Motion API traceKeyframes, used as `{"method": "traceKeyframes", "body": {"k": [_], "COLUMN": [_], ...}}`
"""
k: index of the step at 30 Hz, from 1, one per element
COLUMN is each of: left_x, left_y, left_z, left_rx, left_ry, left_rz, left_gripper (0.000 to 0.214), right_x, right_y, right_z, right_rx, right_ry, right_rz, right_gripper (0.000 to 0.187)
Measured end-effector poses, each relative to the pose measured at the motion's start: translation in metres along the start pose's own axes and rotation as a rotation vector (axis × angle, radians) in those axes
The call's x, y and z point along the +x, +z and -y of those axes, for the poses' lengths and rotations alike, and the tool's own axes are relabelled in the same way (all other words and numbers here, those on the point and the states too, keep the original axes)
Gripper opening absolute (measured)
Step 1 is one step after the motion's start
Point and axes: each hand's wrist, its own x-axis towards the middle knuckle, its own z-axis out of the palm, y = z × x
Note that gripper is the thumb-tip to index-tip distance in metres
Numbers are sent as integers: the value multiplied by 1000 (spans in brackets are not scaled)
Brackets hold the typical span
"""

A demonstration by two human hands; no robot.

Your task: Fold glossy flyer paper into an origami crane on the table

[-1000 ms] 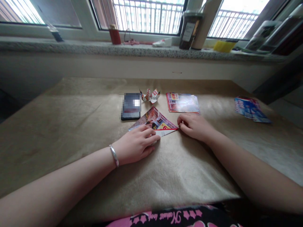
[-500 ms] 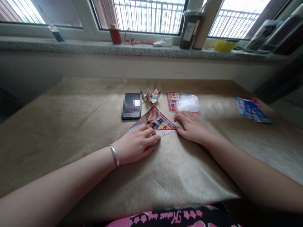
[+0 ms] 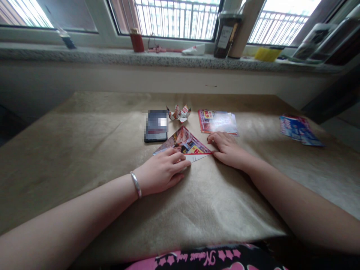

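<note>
A printed flyer folded into a triangle (image 3: 184,140) lies on the table, its red edge above a white strip toward me. My left hand (image 3: 163,168), with a silver bracelet at the wrist, rests palm down over its near-left part, fingers stretched out and pressing on it. At the flyer's right corner is my right hand (image 3: 226,150), its thumb tip by the point and its fingers bent but apart from the thumb. Just beyond the flyer stands a folded paper figure (image 3: 180,114). The flyer's left underside is hidden by my left hand.
A phone (image 3: 156,127), its screen blurred out, lies left of the paper figure. Behind my right hand sits a stack of flyers (image 3: 218,122), with blue leaflets (image 3: 299,129) farther right. Jars and small items line the stone windowsill (image 3: 107,56) behind the table (image 3: 70,150).
My right hand has slid slightly to the right along the flyer's corner, uncovering a little more of its tip. The left hand has stayed in place.
</note>
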Motion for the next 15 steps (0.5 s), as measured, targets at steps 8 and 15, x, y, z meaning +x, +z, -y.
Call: {"method": "traceKeyframes", "body": {"k": [8,15], "left_x": [0,0], "left_y": [0,0], "left_z": [0,1], "left_rx": [2,0], "left_ry": [-2,9], "left_rz": [-4,-13], "left_gripper": [32,33], "right_x": [3,0], "right_y": [3,0], "right_z": [-4,9], "right_rx": [215,231], "right_ry": [104,-267], "right_rz": [-99,-162], "right_gripper": [30,17]}}
